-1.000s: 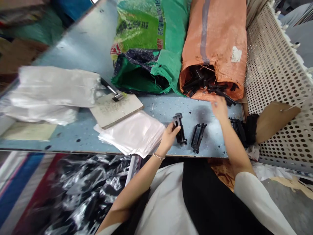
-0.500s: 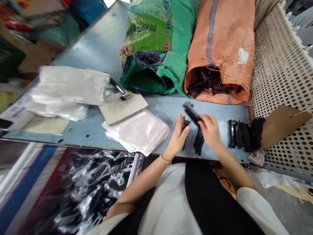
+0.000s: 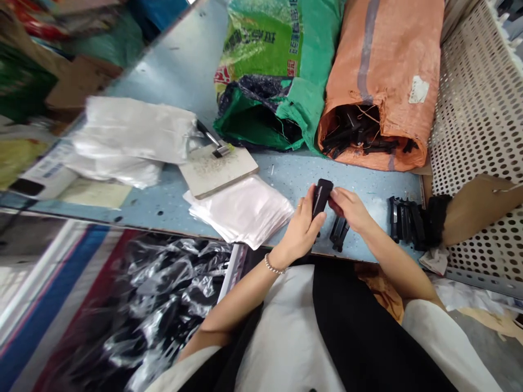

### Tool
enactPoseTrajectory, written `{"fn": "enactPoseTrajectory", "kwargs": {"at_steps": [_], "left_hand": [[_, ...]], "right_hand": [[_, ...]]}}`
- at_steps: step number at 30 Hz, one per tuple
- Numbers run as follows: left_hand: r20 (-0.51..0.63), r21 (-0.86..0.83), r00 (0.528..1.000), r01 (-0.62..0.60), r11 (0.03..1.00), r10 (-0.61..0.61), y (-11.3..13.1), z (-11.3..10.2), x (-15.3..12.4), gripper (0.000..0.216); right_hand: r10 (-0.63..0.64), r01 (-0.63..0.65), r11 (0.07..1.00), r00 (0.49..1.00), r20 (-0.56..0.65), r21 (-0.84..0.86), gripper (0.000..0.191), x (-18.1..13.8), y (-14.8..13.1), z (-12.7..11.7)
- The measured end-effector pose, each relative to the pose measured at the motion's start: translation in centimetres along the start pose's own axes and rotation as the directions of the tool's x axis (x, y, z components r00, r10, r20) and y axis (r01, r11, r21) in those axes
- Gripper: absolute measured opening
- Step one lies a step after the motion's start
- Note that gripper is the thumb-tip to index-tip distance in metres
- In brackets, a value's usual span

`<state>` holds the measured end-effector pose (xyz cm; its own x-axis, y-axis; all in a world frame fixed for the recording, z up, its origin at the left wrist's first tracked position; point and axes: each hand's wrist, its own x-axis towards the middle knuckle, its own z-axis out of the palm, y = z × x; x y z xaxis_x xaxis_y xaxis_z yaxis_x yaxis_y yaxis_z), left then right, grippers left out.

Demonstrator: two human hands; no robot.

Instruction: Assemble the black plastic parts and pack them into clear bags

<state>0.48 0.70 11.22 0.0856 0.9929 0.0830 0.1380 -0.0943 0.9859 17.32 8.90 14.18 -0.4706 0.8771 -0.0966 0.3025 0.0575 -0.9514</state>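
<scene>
My left hand is wrapped round a long black plastic part, thumb and fingers along its sides. Against the upper right side of this part, the curled fingers of my right hand close on its edge. Below my right hand, other narrow black parts lie on the blue worktable. A row of similar black parts stands farther right. To the left of my hands is a stack of thin white bags.
A board carrying a black-handled metal tool rests on the white bags. More white bags lie left. Behind are a green sack and an orange sack holding black parts. A perforated panel borders the right.
My right hand has brought the black part over to my left hand, which now grips it. The whole view has shifted slightly, with the table scene moving right.
</scene>
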Motion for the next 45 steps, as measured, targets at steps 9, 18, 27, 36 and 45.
{"fn": "enactPoseTrajectory", "kwargs": {"at_steps": [9,18,27,36,45], "left_hand": [[-0.140,-0.182,0.979,0.124,0.975,-0.151,-0.7,-1.7,1.8,0.057],[-0.230,0.243,0.973,0.072,0.967,-0.015,-5.1,-2.1,4.6,0.062],[-0.228,0.476,0.973,0.140,0.868,-0.032,-10.2,2.2,2.0,0.045],[-0.184,0.072,0.983,0.009,0.997,0.004,-6.0,0.7,3.3,0.050],[0.204,-0.410,0.962,0.254,0.876,-0.183,-0.9,1.9,3.9,0.065]], "right_hand": [[-0.254,0.342,0.753,0.939,0.232,-0.562,0.052,-3.9,1.1,2.8],[0.049,0.068,0.887,0.970,0.239,-0.457,0.034,-2.0,5.1,1.6],[-0.077,-0.402,0.401,0.881,-0.467,-0.823,0.055,13.0,8.6,-17.9],[0.024,-0.122,0.837,0.982,-0.187,-0.533,0.032,7.4,7.0,-13.4],[-0.333,0.238,0.814,0.939,-0.089,-0.530,0.044,-1.5,0.2,-4.7]]}}
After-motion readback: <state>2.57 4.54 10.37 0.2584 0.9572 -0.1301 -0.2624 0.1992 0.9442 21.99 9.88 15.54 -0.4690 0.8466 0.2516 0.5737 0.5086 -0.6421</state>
